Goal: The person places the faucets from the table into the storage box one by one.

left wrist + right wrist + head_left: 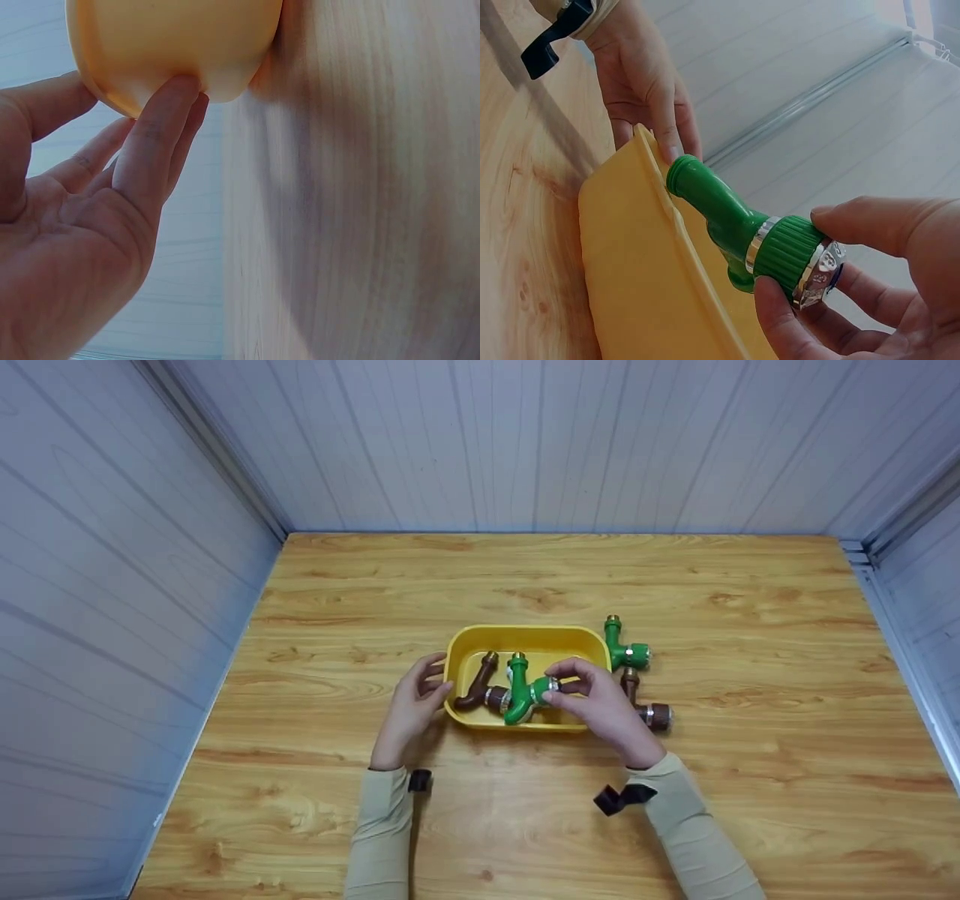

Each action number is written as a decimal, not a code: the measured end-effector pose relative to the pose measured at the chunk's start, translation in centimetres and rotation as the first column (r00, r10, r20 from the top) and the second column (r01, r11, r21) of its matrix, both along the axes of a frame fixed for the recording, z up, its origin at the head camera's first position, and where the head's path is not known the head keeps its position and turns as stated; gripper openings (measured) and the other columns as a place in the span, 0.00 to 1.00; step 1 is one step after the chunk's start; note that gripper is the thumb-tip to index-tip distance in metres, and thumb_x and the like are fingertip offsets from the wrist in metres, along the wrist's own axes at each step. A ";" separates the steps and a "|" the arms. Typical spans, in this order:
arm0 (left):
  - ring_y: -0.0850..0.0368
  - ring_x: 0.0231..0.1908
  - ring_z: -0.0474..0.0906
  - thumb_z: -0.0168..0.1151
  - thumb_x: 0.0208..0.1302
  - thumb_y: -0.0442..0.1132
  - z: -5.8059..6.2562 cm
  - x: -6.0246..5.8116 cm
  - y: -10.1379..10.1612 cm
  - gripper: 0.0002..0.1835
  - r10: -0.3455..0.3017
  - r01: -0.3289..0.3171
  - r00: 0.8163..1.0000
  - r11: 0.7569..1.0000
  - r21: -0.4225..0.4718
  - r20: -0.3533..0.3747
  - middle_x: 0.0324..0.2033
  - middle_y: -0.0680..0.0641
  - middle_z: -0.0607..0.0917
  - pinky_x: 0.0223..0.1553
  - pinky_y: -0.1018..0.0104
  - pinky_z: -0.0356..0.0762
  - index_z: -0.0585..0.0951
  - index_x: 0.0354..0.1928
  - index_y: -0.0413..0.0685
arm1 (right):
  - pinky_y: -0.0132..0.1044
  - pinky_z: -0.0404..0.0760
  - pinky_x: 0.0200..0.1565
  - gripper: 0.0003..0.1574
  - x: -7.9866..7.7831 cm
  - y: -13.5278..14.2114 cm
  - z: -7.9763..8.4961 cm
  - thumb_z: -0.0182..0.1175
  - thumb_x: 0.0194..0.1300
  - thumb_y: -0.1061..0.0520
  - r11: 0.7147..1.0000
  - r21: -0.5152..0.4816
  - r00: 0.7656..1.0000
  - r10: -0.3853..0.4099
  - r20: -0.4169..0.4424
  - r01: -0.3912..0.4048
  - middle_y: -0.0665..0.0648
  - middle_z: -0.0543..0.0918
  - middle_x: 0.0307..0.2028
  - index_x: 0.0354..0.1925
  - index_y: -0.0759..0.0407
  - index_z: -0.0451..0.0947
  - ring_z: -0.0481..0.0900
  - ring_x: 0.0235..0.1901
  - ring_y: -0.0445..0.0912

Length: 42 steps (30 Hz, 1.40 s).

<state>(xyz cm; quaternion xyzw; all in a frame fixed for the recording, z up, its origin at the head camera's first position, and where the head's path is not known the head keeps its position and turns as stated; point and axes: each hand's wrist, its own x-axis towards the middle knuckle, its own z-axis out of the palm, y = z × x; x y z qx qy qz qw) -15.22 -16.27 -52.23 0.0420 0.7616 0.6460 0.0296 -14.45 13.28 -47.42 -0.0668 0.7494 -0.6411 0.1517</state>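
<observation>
A yellow plastic basin (531,639) stands on the table. At its left end my left hand (417,699) grips the rim, with fingers against the outer wall (187,37). My right hand (600,706) pinches a green tap (519,690) by its ribbed, silver-capped knob, over the basin. In the right wrist view, the green tap (724,210) is tilted above the rim, its spout end toward the left hand (649,90). A brown tap (480,686) lies inside the basin, partly hidden by the green one.
Just right of the basin, another green tap (615,641) and another brown tap (656,717) lie on the wooden table (360,585). Pale panel walls (510,450) enclose the table at the back and sides. Black straps (622,798) hang at both wrists.
</observation>
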 end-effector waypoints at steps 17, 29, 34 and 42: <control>0.27 0.50 0.72 0.56 0.66 0.25 3.0 0.9 0.4 0.25 -0.050 0.049 0.999 0.997 0.054 0.011 0.55 0.23 0.71 0.50 0.45 0.75 0.65 0.63 0.28 | 0.40 0.80 0.46 0.23 -0.5 -0.6 -0.3 0.69 0.58 0.57 1.000 -0.007 1.000 -0.005 0.025 0.005 0.58 0.76 0.50 0.51 0.60 0.76 0.79 0.47 0.52; 0.27 0.49 0.72 0.57 0.65 0.25 3.0 0.9 0.4 0.25 -0.041 0.040 0.999 0.998 0.049 0.010 0.55 0.23 0.72 0.49 0.54 0.77 0.66 0.63 0.28 | 0.41 0.80 0.44 0.22 -0.7 -1.1 -0.6 0.69 0.59 0.58 1.000 -0.011 0.999 0.004 0.039 -0.004 0.59 0.75 0.49 0.51 0.61 0.76 0.78 0.46 0.54; 0.26 0.50 0.72 0.57 0.65 0.25 2.9 0.9 0.4 0.25 -0.041 0.041 0.999 0.998 0.055 0.003 0.55 0.23 0.72 0.50 0.56 0.76 0.66 0.63 0.28 | 0.41 0.80 0.44 0.22 -0.8 -1.4 -0.7 0.68 0.59 0.59 1.000 -0.007 1.000 0.016 0.027 -0.016 0.60 0.75 0.49 0.51 0.63 0.76 0.78 0.46 0.54; 0.27 0.50 0.72 0.57 0.65 0.24 2.8 1.0 0.4 0.25 -0.039 0.039 0.999 0.997 0.070 0.000 0.55 0.23 0.71 0.50 0.58 0.76 0.66 0.63 0.27 | 0.41 0.80 0.45 0.22 -0.9 -1.7 -1.0 0.68 0.59 0.59 1.000 0.009 0.998 0.023 0.052 -0.024 0.58 0.76 0.49 0.51 0.62 0.76 0.78 0.46 0.54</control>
